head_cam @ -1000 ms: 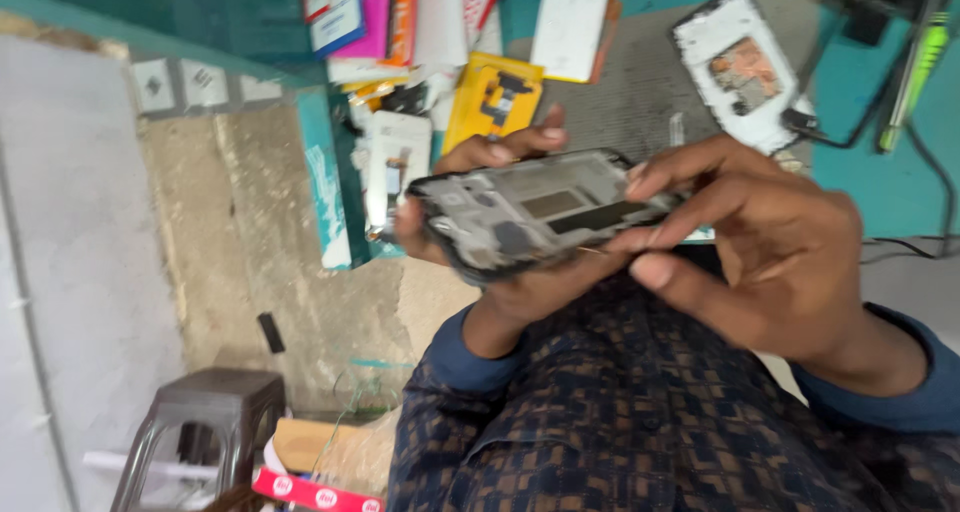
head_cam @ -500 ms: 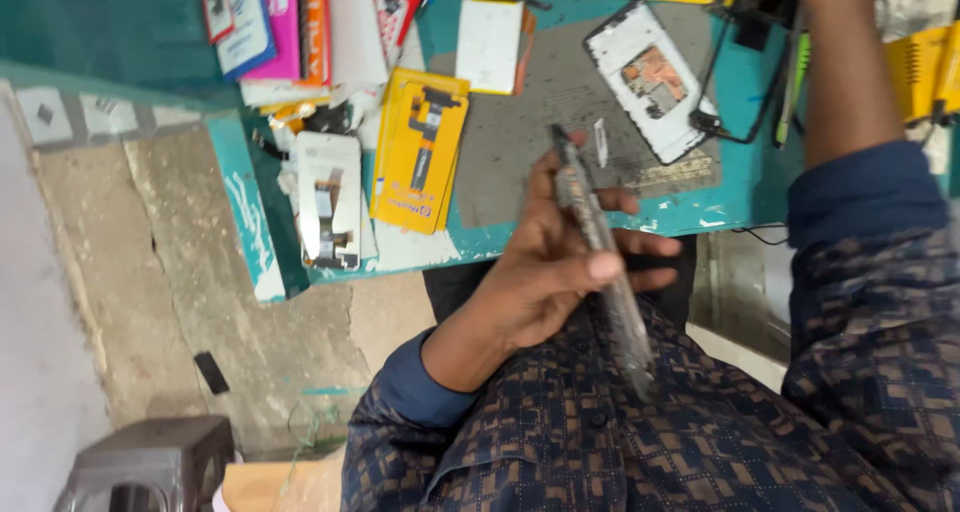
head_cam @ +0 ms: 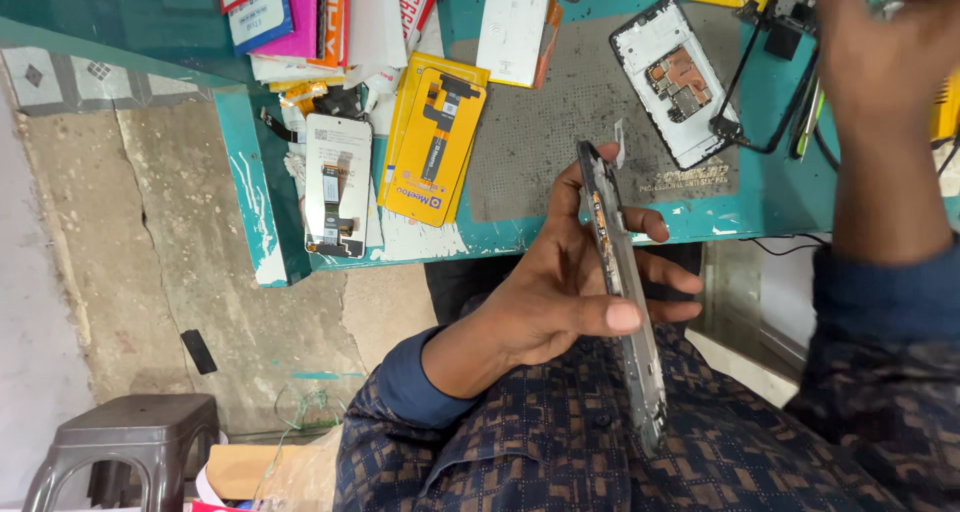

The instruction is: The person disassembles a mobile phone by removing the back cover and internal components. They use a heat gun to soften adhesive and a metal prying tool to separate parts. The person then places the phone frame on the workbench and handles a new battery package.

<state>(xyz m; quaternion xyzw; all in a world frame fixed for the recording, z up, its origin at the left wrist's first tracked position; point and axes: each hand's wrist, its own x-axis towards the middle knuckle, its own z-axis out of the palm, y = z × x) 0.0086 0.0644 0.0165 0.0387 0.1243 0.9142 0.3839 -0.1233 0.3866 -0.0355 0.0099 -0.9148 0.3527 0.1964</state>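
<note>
My left hand (head_cam: 545,297) grips a grey phone frame (head_cam: 622,292), held edge-on over my lap, thumb across its side and fingers behind it. My right hand (head_cam: 880,42) is raised over the far right of the teal table (head_cam: 245,172), blurred, above black cables and small tools (head_cam: 800,102). I cannot make out whether it holds anything. An opened white phone (head_cam: 675,77) with its board exposed lies on a grey work mat (head_cam: 560,142) just beyond the frame.
A yellow parts package (head_cam: 435,142), a white display part (head_cam: 337,182) and a white box (head_cam: 512,34) lie on the table's left half, with coloured packets (head_cam: 300,12) behind. A grey plastic stool (head_cam: 120,442) stands on the cracked concrete floor at lower left.
A second ago both hands held the frame flat. The right hand has let go and reached to the table's far right; the left hand has turned the frame edge-on.
</note>
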